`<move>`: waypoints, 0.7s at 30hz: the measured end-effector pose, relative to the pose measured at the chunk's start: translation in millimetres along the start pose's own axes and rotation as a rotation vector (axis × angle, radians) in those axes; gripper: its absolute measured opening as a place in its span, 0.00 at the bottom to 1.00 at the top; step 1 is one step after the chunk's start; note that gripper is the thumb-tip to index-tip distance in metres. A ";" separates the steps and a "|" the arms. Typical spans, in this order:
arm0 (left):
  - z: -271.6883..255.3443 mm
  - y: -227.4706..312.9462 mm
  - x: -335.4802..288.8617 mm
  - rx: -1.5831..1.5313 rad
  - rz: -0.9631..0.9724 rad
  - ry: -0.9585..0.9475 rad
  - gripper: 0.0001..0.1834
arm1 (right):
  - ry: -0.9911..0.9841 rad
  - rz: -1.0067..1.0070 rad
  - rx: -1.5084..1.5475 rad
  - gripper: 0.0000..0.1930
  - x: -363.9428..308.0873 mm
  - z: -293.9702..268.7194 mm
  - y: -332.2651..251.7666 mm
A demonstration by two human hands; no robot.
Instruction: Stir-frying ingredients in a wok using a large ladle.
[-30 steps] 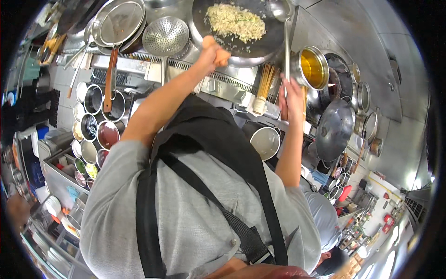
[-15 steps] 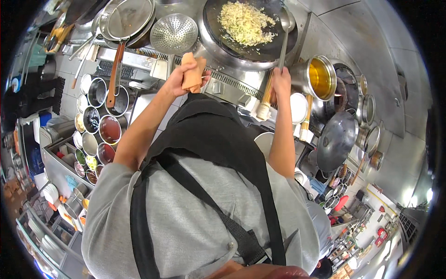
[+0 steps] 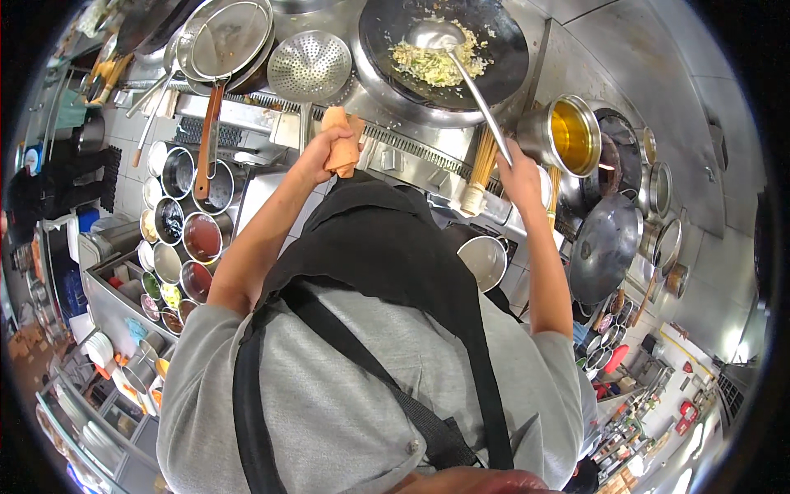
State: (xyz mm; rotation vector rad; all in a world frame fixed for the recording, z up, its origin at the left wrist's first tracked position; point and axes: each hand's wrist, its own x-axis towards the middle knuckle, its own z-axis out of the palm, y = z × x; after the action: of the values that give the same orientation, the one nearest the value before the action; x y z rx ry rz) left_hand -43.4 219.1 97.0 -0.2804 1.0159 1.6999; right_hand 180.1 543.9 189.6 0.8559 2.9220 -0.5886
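My right hand is closed round the handle of a metal ladle. The ladle's bowl rests over pale chopped food in a dark wok, hiding part of it. In my left hand is a folded orange-tan cloth, gripped in front of the stove edge and apart from the wok. A bamboo brush stands just left of my right hand. Right beside that hand is a metal pot of yellow oil.
A perforated skimmer and wire strainers lie left of the wok. Several pots of sauces and ingredients stand at the left. A dark wok lid or pan is at the right, and a white-lined pot below the stove edge.
My right hand has moved down and right, and the ladle's bowl has swung left from the wok's right side onto the food. The food is now gathered in a smaller heap. My left hand still holds the cloth.
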 end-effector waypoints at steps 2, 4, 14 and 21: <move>4.7 1.3 8.8 -0.002 0.012 0.077 0.21 | 0.015 -0.085 0.100 0.17 -26.9 -30.7 -16.3; 17.7 9.1 20.7 0.146 0.095 -0.001 0.21 | -0.350 0.332 0.579 0.14 -50.7 -60.5 -37.9; 92.4 22.2 142.2 0.062 -0.022 0.212 0.20 | -0.033 -0.051 0.343 0.23 -30.3 7.5 -33.1; 102.2 -1.5 163.2 -0.095 0.008 0.272 0.09 | -0.110 -0.058 0.144 0.24 -78.4 -9.8 5.4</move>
State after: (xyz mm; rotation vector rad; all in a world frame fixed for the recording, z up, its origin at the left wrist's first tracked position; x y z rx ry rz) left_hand -75.6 404.4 55.4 -0.5822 1.1348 1.7511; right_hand 250.0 511.6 207.9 0.7277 2.8415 -0.8310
